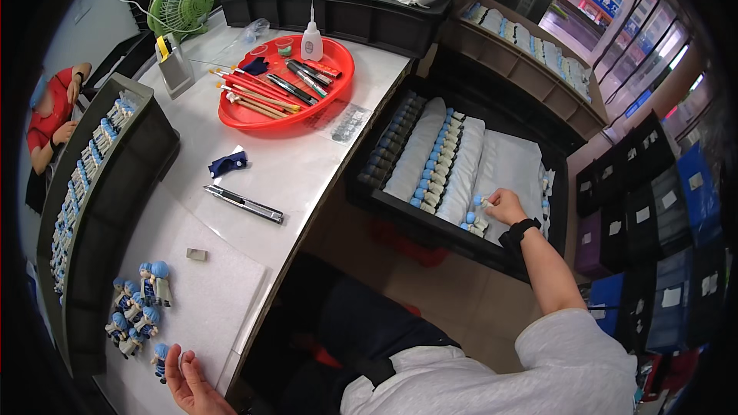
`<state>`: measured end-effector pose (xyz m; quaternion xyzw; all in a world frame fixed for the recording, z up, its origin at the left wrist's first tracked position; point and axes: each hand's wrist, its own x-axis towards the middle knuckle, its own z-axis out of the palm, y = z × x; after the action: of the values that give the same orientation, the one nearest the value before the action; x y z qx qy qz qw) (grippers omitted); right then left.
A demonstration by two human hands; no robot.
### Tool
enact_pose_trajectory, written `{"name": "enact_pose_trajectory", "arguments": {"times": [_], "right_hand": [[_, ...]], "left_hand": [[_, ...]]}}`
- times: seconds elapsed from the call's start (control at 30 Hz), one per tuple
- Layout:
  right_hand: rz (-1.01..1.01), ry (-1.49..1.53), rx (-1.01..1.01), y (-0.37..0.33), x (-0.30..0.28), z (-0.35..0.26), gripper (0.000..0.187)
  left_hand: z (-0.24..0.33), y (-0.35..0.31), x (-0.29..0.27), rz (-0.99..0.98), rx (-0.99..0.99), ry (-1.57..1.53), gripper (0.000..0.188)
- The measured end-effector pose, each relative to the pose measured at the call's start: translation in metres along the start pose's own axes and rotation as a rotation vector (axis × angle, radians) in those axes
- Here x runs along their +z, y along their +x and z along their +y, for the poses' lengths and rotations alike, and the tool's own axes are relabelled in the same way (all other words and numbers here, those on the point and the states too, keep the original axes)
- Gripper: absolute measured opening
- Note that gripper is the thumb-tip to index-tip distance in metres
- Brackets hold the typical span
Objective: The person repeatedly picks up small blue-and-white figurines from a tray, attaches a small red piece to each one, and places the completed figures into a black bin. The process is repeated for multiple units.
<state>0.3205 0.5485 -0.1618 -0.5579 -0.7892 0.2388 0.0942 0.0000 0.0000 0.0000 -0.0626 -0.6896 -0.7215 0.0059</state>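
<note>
Pinched between the fingers of my right hand [505, 206] is a small blue-haired figurine [481, 200], held over a black crate [453, 227]. Just below it, another figurine [474, 224] lies on the white padding. A full row of figurines [440, 161] runs between padding rolls to the left. At the lower left, my left hand [194, 388] rests on the table with fingers extended, right beside a single figurine [160, 363]; whether they touch is hard to tell. Several more figurines [137, 307] stand and lie in a cluster beyond it.
A long dark bin [104, 238] of figurines stands at the table's left. Farther back are a utility knife [244, 204], a grey block [197, 254], a dark blue cloth [228, 163] and a red tray [346, 81] of brushes and pens. A person in red [54, 115] sits beyond.
</note>
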Motion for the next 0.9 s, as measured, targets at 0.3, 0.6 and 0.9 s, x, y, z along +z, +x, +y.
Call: {"name": "enact_pose_trajectory", "arguments": {"times": [0.3,0.6,0.9], "right_hand": [[-0.261,0.040,-0.068,0.015,0.003,-0.002,0.021],[-0.115,0.741,-0.411,-0.053,0.009,-0.190,0.017],[-1.064,1.053,-0.873,-0.239,0.057,-0.411,0.016]], "left_hand": [[-0.008,-0.004,-0.005,-0.010,-0.003,0.014,0.030],[-0.018,0.003,0.018,-0.023,0.243,0.027,0.019],[0.059,-0.006,-0.014,-0.177,0.476,0.625,0.018]]}}
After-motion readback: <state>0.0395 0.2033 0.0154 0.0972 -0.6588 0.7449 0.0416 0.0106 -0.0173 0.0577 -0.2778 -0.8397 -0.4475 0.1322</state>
